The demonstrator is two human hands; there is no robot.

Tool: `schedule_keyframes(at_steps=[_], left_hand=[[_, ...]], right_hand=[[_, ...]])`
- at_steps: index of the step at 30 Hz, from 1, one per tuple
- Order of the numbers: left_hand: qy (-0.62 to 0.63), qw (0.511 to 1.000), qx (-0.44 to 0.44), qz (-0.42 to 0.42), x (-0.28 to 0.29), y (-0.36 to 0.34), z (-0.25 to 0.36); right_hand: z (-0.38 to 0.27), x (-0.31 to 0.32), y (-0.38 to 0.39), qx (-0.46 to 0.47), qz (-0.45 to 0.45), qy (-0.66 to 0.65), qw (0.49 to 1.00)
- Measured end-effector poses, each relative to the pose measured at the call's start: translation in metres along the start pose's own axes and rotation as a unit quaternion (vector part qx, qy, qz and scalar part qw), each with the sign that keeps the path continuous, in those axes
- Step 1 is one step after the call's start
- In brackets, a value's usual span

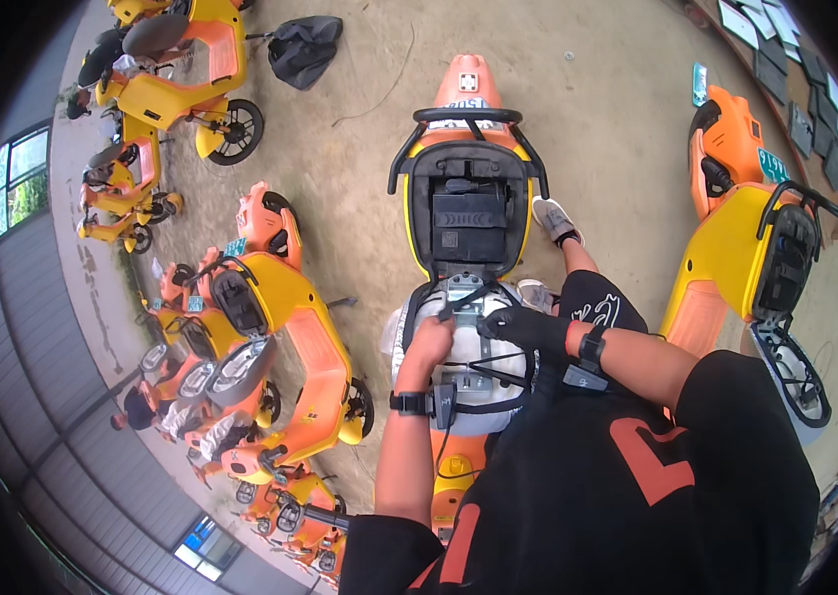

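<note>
An open seat on the yellow scooter (pixel 423 247) lies flipped back toward me, its pale underside (pixel 465 354) carrying black straps and a metal hinge bracket (pixel 465 287). My left hand (pixel 434 334) is closed at a dark strap (pixel 465 305) beside the bracket. My right hand (pixel 521 327), in a black glove, has curled fingers at the bracket's right side; what they hold is hidden. Beyond the seat, the uncovered compartment holds a black battery (pixel 468 233), with a black rear rail (pixel 466 115) behind it.
Rows of orange-yellow scooters (pixel 290 357) stand at left, with people (pixel 137 409) among them. Another open-seated scooter (pixel 716 268) is at right. A dark bundle (pixel 302 55) lies on the floor (pixel 607 119). Flat panels (pixel 803 109) sit at upper right.
</note>
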State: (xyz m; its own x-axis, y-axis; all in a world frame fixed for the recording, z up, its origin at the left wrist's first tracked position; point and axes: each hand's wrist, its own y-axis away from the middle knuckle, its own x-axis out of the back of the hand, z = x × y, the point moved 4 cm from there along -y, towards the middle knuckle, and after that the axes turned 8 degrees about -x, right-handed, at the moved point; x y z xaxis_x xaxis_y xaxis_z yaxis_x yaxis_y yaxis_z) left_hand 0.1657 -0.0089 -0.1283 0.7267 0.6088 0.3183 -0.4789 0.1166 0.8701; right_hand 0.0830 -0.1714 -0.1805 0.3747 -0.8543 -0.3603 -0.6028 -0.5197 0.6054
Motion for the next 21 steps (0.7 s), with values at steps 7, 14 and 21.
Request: schedule_keyframes(at_steps=[7,14,21], left_hand=[[-0.225,0.958,-0.042,-0.175,-0.027,-0.012,-0.019],[-0.271,0.934,-0.022,-0.231,-0.027,0.004,0.009],[0.183,0.951,0.037,-0.245,-0.007,0.015,0.007]], right_hand=[[-0.011,-0.017,-0.01,-0.082,0.017,0.005,0.996],[-0.008,-0.011,-0.013,-0.059,0.114,-0.085,0.988],[0.017,0.022,-0.027,-0.155,0.167,-0.236,0.945]])
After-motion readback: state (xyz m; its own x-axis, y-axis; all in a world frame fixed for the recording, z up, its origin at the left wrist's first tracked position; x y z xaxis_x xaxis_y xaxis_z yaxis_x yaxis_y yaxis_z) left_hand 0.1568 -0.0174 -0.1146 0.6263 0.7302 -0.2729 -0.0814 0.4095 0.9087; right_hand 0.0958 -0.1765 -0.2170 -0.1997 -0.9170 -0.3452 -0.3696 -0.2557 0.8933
